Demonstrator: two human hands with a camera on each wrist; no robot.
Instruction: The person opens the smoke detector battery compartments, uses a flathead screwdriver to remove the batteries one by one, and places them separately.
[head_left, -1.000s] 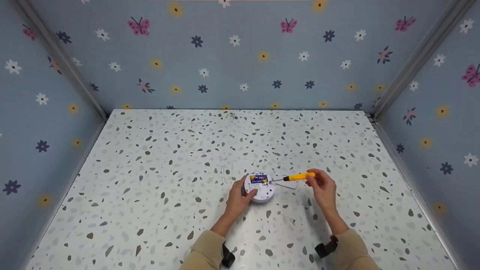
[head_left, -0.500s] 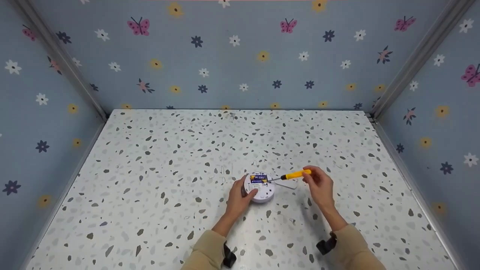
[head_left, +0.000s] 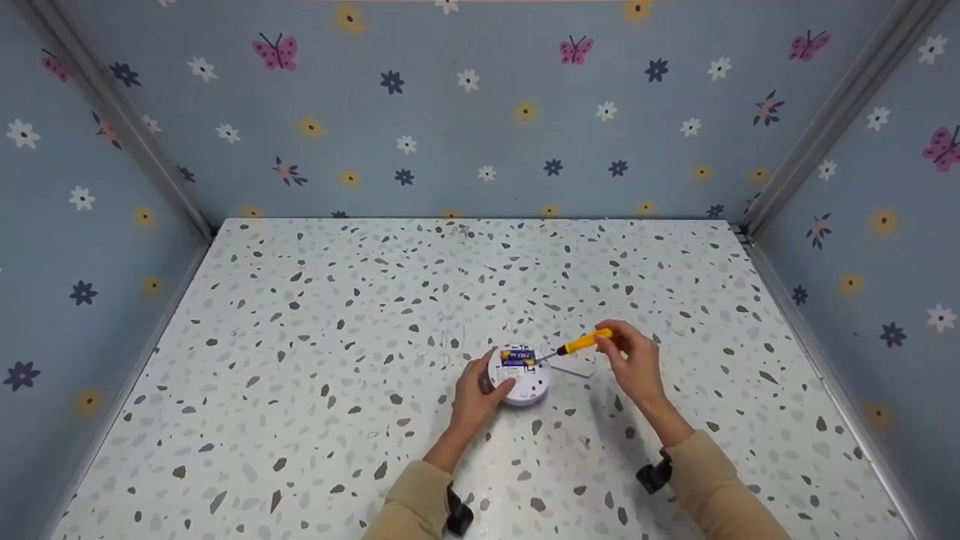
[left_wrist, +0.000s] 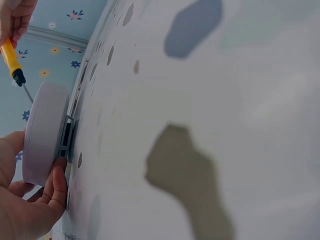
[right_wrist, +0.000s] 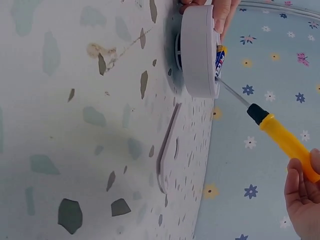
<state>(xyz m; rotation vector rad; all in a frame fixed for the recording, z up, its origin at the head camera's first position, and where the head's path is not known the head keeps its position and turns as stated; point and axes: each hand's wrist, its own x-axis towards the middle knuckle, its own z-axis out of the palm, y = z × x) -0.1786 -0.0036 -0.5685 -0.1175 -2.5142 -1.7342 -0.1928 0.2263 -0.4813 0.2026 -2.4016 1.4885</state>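
Observation:
My left hand (head_left: 474, 397) grips a round white plastic device (head_left: 531, 390) by its left side, thumb on its upper face. Batteries with blue-and-yellow wrappers (head_left: 517, 358) lie in an uncovered compartment in that face. In my right hand (head_left: 634, 364) is a screwdriver (head_left: 586, 342) with a yellow handle, held by its rear end. Its thin metal shaft slants down to the right end of the batteries, and in the right wrist view the tip meets the face beside a battery (right_wrist: 220, 57). Left-hand fingers (left_wrist: 57, 185) curl under the device in the left wrist view.
A flat white piece with rounded corners (right_wrist: 167, 150), perhaps a cover, lies on the speckled tabletop (head_left: 337, 337) just right of the device. Blue flower-patterned panels (head_left: 480, 112) rise along the back and both sides.
My right hand has moved up and left, so the screwdriver handle stands at a steeper slant. Its tip stays by the batteries. My left hand and the device hold nearly still.

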